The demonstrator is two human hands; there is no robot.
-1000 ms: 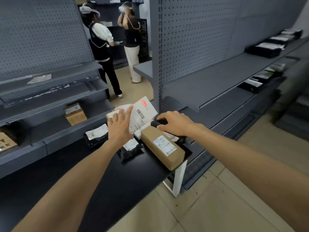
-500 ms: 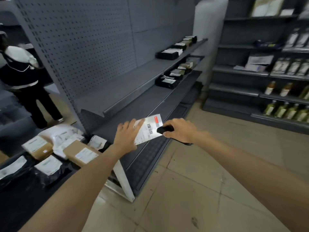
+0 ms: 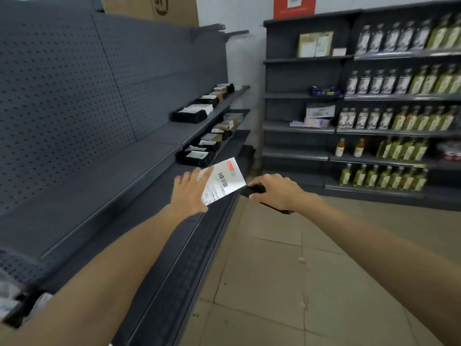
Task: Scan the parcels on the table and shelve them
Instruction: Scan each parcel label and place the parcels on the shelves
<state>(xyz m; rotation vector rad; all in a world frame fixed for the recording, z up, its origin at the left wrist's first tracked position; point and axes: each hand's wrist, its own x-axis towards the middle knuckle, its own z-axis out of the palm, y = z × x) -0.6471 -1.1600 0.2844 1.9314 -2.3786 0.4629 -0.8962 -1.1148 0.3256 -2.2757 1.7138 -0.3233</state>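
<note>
My left hand (image 3: 190,193) holds a flat white parcel (image 3: 223,179) with a barcode label and a red mark, tilted up in front of me. My right hand (image 3: 275,191) grips a black handheld scanner (image 3: 253,190) just right of the parcel, its nose close to the parcel's lower right edge. Both hands hover over the front edge of the low grey shelf (image 3: 139,186). Several black and brown parcels (image 3: 193,113) lie on the grey shelves farther along the aisle.
A grey pegboard shelving unit (image 3: 74,96) runs along my left. Dark shelves with rows of bottles (image 3: 389,121) stand ahead on the right. Tiled floor (image 3: 287,283) stretches between them. A parcel's corner (image 3: 37,305) shows at the bottom left.
My view has swung right, away from the table and its parcels, toward the aisle and bottle shelves. Both hands kept their hold on the white parcel and the scanner.
</note>
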